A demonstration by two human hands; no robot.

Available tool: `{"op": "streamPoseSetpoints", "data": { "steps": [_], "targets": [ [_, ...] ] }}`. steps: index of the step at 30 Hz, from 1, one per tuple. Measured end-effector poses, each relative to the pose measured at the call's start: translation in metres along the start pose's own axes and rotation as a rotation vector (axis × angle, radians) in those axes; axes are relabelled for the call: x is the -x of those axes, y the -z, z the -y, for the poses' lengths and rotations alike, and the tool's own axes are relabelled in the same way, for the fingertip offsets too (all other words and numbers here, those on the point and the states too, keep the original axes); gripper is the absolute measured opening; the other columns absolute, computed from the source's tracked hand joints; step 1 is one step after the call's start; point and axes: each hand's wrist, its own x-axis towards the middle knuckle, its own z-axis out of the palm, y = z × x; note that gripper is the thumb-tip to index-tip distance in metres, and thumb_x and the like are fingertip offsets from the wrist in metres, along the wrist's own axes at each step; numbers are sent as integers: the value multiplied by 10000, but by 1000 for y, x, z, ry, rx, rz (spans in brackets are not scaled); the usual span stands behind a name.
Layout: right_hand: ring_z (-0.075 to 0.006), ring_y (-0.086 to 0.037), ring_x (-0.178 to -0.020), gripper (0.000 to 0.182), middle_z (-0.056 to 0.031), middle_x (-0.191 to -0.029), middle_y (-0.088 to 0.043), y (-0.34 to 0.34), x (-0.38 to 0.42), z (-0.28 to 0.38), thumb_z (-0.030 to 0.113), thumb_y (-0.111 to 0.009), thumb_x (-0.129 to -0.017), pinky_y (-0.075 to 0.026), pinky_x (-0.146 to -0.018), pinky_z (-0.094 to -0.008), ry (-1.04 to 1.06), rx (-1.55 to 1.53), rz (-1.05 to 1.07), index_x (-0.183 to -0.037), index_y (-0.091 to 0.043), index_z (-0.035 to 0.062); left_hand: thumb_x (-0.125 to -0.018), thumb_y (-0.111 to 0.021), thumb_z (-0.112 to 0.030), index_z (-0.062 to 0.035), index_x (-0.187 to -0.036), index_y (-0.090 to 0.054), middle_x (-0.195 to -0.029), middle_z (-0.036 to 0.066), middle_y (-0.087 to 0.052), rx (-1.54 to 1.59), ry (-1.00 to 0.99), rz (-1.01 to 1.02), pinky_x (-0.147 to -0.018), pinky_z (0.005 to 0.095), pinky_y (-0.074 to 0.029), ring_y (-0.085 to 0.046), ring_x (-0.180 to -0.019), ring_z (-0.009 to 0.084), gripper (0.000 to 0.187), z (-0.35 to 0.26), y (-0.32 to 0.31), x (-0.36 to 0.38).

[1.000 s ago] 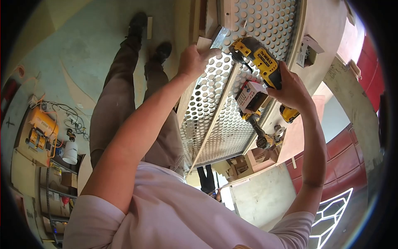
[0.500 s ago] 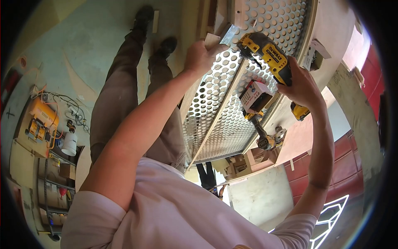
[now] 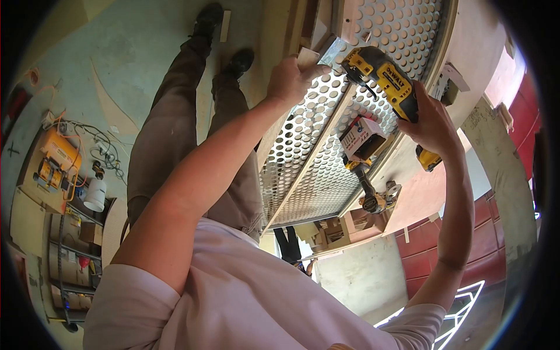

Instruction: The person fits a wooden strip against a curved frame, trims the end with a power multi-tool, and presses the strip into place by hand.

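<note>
My left hand (image 3: 290, 80) is closed around a small light wooden piece (image 3: 307, 59), thumb stretched towards a shiny flat strip (image 3: 332, 51) beside it. In my right hand (image 3: 433, 125) is a yellow and black DeWalt oscillating multi-tool (image 3: 389, 81), held by its body with the battery end below the grip. Its head sits right at the shiny strip, close to my left thumb. Both hands are over a perforated metal sheet (image 3: 326, 157) framed with wood strips. An open cardboard box (image 3: 361, 139) lies on the sheet below the multi-tool.
Another yellow and black power tool (image 3: 368, 195) lies past the box. Wood offcuts (image 3: 344, 228) fill a bin at the bench end. An orange compressor (image 3: 61, 154), cables (image 3: 104, 143) and shelving (image 3: 76, 256) stand at left. A person's dark trousers (image 3: 287, 242) show beyond the bench.
Both hands, with the wooden piece and the multi-tool, appear slightly further right in view, as does the bench. The grips are unchanged.
</note>
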Motion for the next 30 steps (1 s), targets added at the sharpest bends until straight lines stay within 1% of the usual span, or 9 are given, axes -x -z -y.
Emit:
{"op": "streamPoseSetpoints", "data": {
  "steps": [1, 5, 10, 13, 19, 25, 30],
  "targets": [
    [-381, -740, -869, 612, -233, -971, -717, 0, 0, 1, 142, -800, -772, -605, -774, -475, 11, 9, -5, -1226, -397, 68, -811, -794, -615, 5, -860, -702, -683, 121, -697, -10, 6, 2, -622, 392, -505, -678, -625, 230, 628, 0, 0, 0],
    [-380, -745, -851, 633, -231, -955, -722, 1, -3, -3, 146, -795, -775, -608, -760, -477, 51, 11, -18, -1262, -398, 65, -803, -803, -609, 0, -823, -698, -660, 114, -684, -30, -11, -15, -603, 395, -492, -658, -597, 227, 619, 1, -1, 0],
    [-369, -750, -826, 658, -228, -935, -724, 1, -8, -8, 144, -791, -775, -611, -752, -478, 69, 40, -30, -1300, -401, 67, -797, -802, -622, 10, -856, -687, -699, 130, -695, -44, -28, -11, -638, 394, -513, -680, -645, 250, 645, 6, -1, -2],
    [-360, -749, -826, 655, -225, -934, -724, 0, -10, -11, 147, -791, -770, -613, -751, -470, 92, 55, -40, -1293, -405, 72, -788, -803, -633, 21, -874, -674, -728, 146, -703, -31, -19, -2, -664, 399, -526, -696, -681, 270, 672, 7, -2, 0],
    [-341, -748, -829, 643, -215, -948, -725, 0, -11, -7, 158, -788, -774, -615, -754, -470, 51, 42, -10, -1284, -405, 76, -778, -809, -635, 20, -871, -661, -755, 155, -716, -68, -19, -8, -681, 397, -535, -714, -712, 279, 678, 10, -2, -1],
    [-336, -746, -829, 637, -215, -968, -724, -5, -11, -7, 157, -787, -774, -617, -759, -470, 62, 19, -23, -1274, -400, 79, -783, -814, -620, 12, -867, -659, -758, 153, -719, -46, -19, -17, -686, 395, -541, -719, -714, 279, 656, 9, -2, 0],
    [-337, -744, -824, 644, -218, -964, -722, -5, -10, -3, 153, -793, -772, -613, -740, -472, 37, 31, -2, -1274, -397, 81, -781, -812, -628, 11, -880, -653, -767, 158, -723, -42, -28, -35, -687, 399, -544, -727, -727, 284, 666, 14, -5, 0]
  ]
}}
